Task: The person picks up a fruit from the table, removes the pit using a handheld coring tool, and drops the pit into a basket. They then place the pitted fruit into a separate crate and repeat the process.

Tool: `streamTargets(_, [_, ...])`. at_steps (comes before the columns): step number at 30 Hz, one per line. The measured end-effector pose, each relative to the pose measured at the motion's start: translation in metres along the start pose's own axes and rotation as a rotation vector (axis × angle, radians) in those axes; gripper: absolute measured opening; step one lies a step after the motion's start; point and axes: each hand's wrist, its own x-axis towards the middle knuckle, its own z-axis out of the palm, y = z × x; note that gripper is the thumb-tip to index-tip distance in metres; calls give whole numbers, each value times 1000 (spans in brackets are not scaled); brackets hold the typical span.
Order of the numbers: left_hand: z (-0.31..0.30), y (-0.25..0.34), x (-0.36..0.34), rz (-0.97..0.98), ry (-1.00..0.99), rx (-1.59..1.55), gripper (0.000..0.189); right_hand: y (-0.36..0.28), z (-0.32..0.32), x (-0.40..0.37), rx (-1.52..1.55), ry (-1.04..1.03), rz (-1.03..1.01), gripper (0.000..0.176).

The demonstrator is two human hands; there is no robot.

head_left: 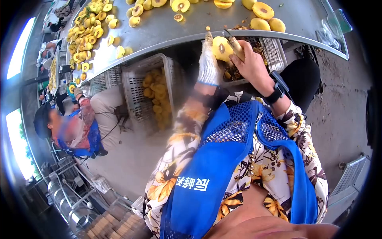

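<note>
— Where was the round yellow fruit [220, 48]?
— Just below the curved rim of the grey steel table [175, 30], over the grey plastic crate [274, 53] of scraps. The left hand [208, 63], in a white knitted glove, grasped it from the side.
— And the right hand [250, 65]?
— Bare, clenched around a thin metal tool [235, 46]; its tip touched the fruit.
— Was there room to move?
— Little above, the rim was near. To the left stood a white slatted crate [137, 85] of yellow fruit, and a seated person [75, 127] well apart.

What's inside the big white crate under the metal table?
Piled yellow fruit shows through the mesh wall of the white crate. The bottom layers and floor are hidden by that pile.
</note>
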Motion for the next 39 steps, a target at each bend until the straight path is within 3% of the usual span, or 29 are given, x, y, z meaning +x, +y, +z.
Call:
streamTargets(5, [-6, -5, 1, 32, 153, 147, 41, 0, -4, -24, -54, -137, 46, 26])
streamTargets(8, [-24, -13, 12, 17, -91, 77, 38, 1, -2, -27, -82, -153, 55, 25])
streamTargets(14, [-11, -18, 3, -18, 86, 3, 33, 3, 3, -32, -67, -157, 31, 23])
streamTargets(17, [-30, -31, 15, 65, 62, -1, 30, 9, 7, -36, -55, -190, -10, 21])
streamTargets(19, [-34, -32, 12, 381, 23, 417, 29, 11, 11, -39, -43, -230, -10, 21])
streamTargets(23, [-38, -12, 8, 160, -154, 430, 30, 9, 11, -42, 2, -263, -52, 19])
streamTargets(26, [-47, 5, 16, -383, -322, 98, 33, 12, 13, -44, 0, -394, 3, 17])
streamTargets(28, [-44, 11, 10, -418, -283, 190, 37, 18, 17, -44, -19, -414, 9, 18])
streamTargets(35, [-40, 2, 5, -157, -128, 252, 59, 25, 19, -31, 9, -318, -10, 18])
streamTargets(38, [-27, 4, -8, -126, -15, 355, 52, 12, 18, -34, 115, -315, 92, 20])
streamTargets(39, [-56, -21, 20, 82, -25, 259, 39, 2, 18, -35, 155, -329, 170, 21])
